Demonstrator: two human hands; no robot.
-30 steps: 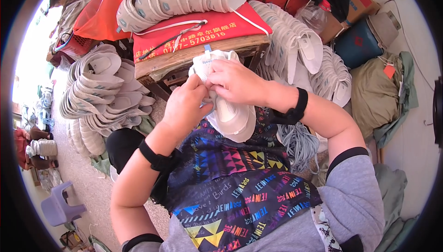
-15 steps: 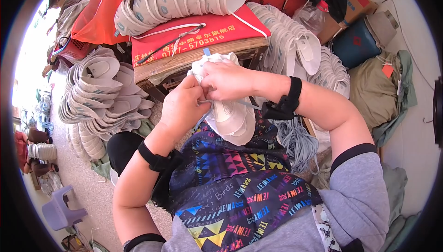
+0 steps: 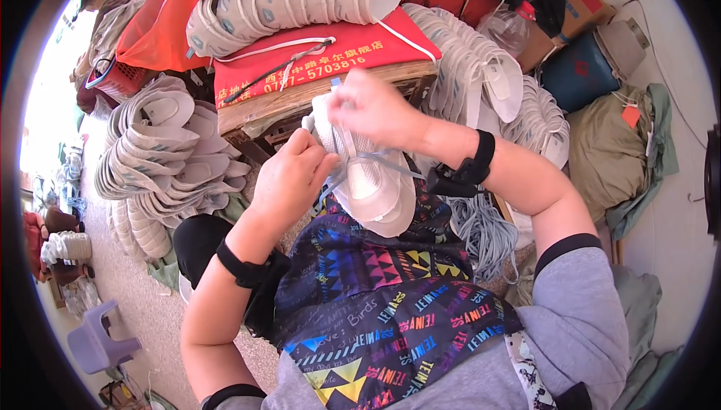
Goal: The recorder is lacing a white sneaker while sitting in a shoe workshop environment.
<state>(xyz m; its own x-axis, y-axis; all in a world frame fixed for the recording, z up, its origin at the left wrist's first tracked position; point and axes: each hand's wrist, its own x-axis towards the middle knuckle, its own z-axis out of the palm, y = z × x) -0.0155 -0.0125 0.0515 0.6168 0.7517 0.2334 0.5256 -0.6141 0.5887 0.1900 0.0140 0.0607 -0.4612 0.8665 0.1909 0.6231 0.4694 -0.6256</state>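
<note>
A white and pale grey shoe upper (image 3: pixel 368 177) lies toe toward me over my lap, its collar end close to the wooden table edge. Grey-blue shoelace (image 3: pixel 383 158) crosses its tongue, with loose lengths hanging to either side. At the upper's left edge, my left hand (image 3: pixel 293 173) is closed on its side; the fingertips are partly hidden. My right hand (image 3: pixel 375 110) is raised over the collar end, fingers pinched together on a strand of lace that rises from the tongue.
Stacked shoe uppers (image 3: pixel 289 4) rest on a red bag (image 3: pixel 323 53) atop the small wooden table (image 3: pixel 330 83). More stacks (image 3: pixel 158 140) stand at left and right. A bundle of grey-blue laces (image 3: pixel 481 233) hangs by my right side. A purple stool (image 3: pixel 104 339) stands lower left; a person (image 3: pixel 113 19) is far left.
My right hand has lifted away from the middle of the upper toward its collar end, drawing lace. My left hand has shifted slightly left, so the laced tongue now shows between the hands.
</note>
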